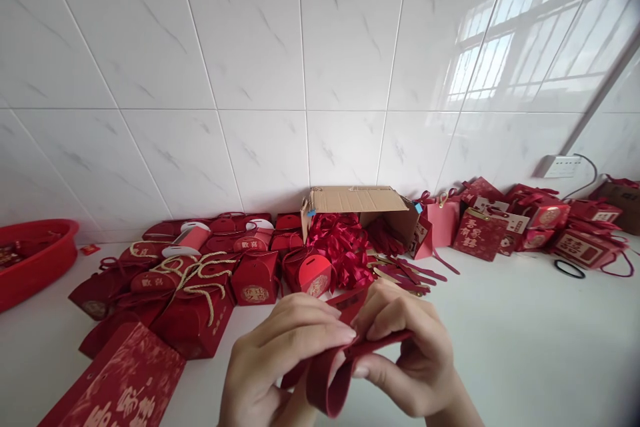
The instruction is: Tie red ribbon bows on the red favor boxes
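A dark red strap (327,383) with a smooth, leather-like look is bent into a loop between my two hands, low in the middle of the head view. My left hand (280,353) is closed on its left part, fingers over the top. My right hand (407,347) pinches the strap's other part between thumb and fingers. Behind the fingers a red piece (350,303) shows; whether it belongs to the strap I cannot tell. Just beyond lie several loose dark red straps (407,273) and a heap of shiny red ribbons (343,247).
An opened cardboard box (357,200) leans near the tiled wall. Several red gift boxes (197,317) crowd the left, beside a red printed bag (125,380) and a red basin (45,273). More red boxes (583,243) and a black ring (569,269) lie right.
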### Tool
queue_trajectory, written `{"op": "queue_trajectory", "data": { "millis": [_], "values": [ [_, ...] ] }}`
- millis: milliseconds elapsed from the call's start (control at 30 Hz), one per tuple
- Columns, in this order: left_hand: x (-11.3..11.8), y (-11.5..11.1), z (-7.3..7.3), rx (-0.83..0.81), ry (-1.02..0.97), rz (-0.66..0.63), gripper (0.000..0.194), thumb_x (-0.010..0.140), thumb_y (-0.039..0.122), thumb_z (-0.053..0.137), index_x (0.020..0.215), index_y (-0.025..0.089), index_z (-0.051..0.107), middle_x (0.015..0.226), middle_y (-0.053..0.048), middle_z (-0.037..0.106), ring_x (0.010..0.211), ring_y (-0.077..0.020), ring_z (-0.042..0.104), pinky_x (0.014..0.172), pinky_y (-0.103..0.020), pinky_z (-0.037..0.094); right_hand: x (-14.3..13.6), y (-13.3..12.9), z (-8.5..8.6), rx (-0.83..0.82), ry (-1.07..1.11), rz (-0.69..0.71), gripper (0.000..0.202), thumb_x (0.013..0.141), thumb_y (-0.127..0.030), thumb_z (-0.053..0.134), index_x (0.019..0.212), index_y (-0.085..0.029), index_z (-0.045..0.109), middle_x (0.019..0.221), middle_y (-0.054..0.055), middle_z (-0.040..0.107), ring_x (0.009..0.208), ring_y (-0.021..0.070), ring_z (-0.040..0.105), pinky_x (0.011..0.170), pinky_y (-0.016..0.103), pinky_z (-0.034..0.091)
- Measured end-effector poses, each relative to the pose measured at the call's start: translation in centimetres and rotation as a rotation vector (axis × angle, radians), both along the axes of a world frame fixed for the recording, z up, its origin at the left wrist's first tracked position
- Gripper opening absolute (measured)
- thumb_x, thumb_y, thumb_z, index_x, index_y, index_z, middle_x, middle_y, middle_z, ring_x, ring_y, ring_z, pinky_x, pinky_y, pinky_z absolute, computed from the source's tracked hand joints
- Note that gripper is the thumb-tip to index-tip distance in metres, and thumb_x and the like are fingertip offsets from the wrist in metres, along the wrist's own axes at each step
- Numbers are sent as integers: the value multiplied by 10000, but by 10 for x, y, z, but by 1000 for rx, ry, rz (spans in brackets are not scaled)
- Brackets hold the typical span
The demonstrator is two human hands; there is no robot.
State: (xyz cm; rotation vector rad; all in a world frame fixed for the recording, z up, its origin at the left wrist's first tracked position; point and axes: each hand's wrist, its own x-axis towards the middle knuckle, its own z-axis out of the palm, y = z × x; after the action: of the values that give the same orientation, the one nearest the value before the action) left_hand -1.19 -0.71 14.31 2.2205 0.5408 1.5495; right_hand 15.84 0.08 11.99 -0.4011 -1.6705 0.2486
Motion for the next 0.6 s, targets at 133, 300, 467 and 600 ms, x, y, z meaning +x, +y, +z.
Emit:
{"op": "queue_trajectory", "data": {
  "millis": [133,300,467,600],
  "values": [
    [2,-2,1,-75,-31,56,161,803,97,607,895,210,675,833,-15,704,823,-153,665,752,-234,535,-2,0,-1,-24,5,0,204,800,-265,690,772,-188,503,654,26,627,556,135,537,535,281,402],
    [-5,-2,3,-184,-48,163,101,820,162,598,875,217,664,929,-43,703,886,-193,672,739,-249,543,0,1,-2,-31,34,-8,186,794,-252,691,792,-193,515,677,32,640,575,152,561,547,295,432],
    [-26,5,4,-295,40,-103,270,892,410,478,966,225,660,756,-43,693,710,-193,653,632,-273,542,1,3,-5,-147,152,218,241,767,-305,728,768,-200,511,654,32,641,565,152,564,527,281,452],
    [-20,8,0,-321,-2,-122,182,898,274,498,934,240,674,754,-16,654,695,-148,619,627,-238,504,-6,6,-10,-384,295,575,320,703,-329,777,733,-211,481,613,-1,599,529,128,545,487,235,434]
  ]
}}
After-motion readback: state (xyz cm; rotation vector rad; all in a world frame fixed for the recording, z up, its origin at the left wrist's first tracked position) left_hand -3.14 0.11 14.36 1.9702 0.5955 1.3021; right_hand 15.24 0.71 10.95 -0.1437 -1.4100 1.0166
